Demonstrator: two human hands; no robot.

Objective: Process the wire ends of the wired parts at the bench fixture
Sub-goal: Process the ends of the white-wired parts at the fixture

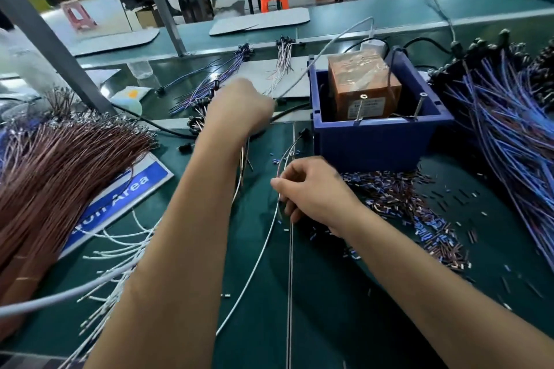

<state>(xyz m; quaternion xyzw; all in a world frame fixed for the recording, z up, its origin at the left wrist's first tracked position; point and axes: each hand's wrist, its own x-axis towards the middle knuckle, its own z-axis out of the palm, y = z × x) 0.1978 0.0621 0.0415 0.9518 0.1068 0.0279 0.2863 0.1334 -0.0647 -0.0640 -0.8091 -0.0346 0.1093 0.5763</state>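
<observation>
Wire (280,189) sits pinched in the curled fingers of the right hand (311,192), its black end part (304,132) up past the grip toward the blue bin (374,141). To do this well, I judge, keep the pinch close to the end and feed it straight. Left hand (239,106) is fisted beyond, with thin wires trailing below it; what it grips I cannot tell. Counted: two hands, one bin, one brown block (362,84) inside; offcuts (404,207) right of the grip are beyond counting.
</observation>
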